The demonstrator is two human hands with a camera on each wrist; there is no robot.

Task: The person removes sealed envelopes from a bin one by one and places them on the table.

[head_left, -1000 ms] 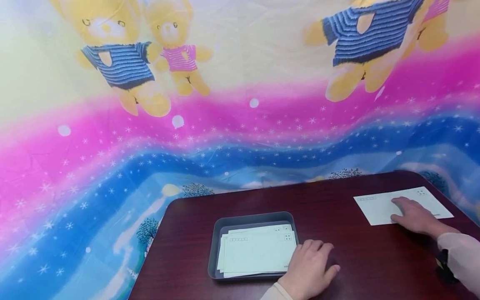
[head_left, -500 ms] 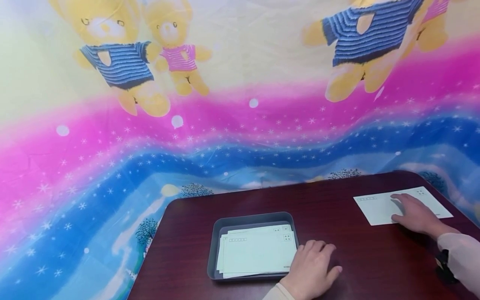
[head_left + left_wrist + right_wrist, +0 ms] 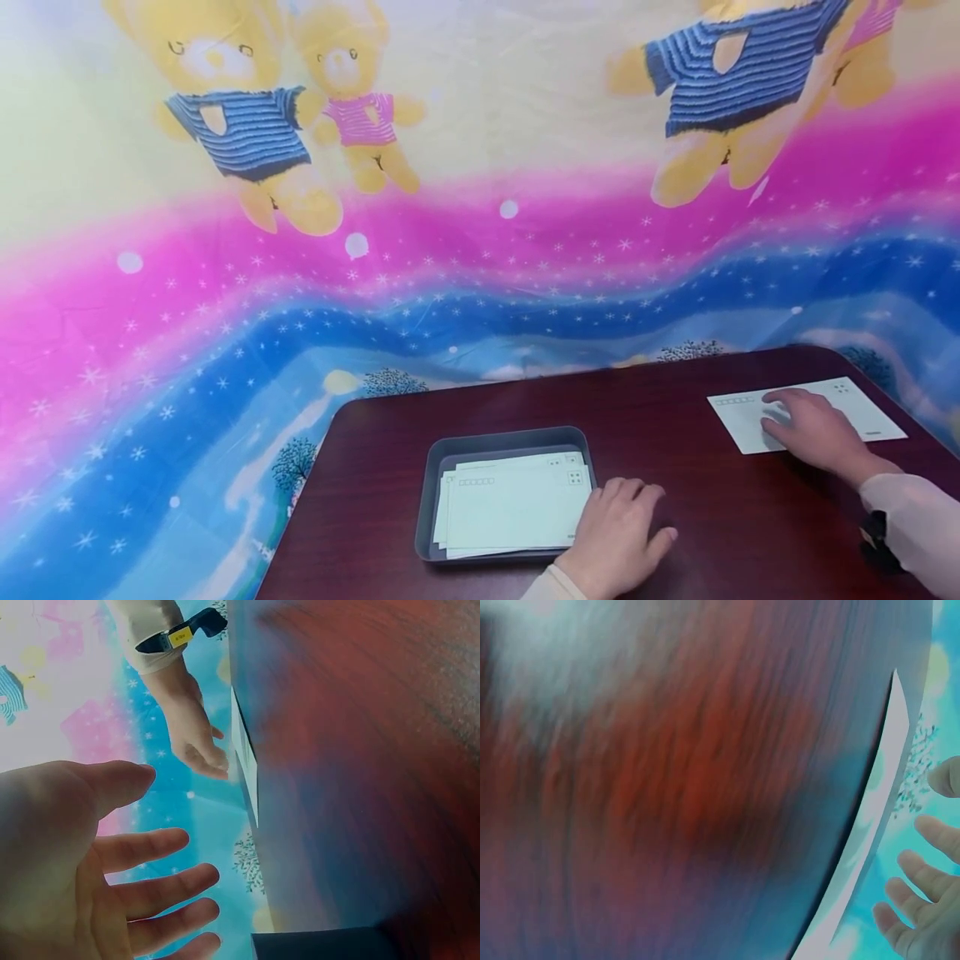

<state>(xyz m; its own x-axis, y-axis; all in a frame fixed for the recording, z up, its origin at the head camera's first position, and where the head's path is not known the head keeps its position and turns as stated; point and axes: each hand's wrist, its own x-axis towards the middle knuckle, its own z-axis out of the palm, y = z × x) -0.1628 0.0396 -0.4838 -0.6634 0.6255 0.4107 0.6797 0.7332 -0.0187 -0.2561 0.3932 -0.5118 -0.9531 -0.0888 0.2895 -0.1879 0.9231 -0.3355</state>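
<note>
A white envelope (image 3: pixel 750 423) with postcode boxes (image 3: pixel 735 402) lies at the right of the tabletop (image 3: pixel 660 425), long axis left to right, stamp squares (image 3: pixel 842 388) rightward, beneath the right hand (image 3: pixel 817 429), whose fingers (image 3: pixel 927 877), like the left hand's (image 3: pixel 618 533), spread.

A hand could pass over the tabletop (image 3: pixel 675 442) between the gray tray (image 3: pixel 427 500) and the lone envelope (image 3: pixel 866 407), though the left hand (image 3: pixel 615 533) obstructs the tray's right side and the right hand (image 3: pixel 816 429) the envelope's middle.

Stacked envelopes (image 3: pixel 517 508) in tray (image 3: pixel 428 500) on worktop (image 3: pixel 645 433), left hand (image 3: pixel 618 533) at tray's right, single envelope (image 3: pixel 738 425) farther right, right hand (image 3: pixel 817 429) above it, backdrop (image 3: pixel 480 250) behind.
</note>
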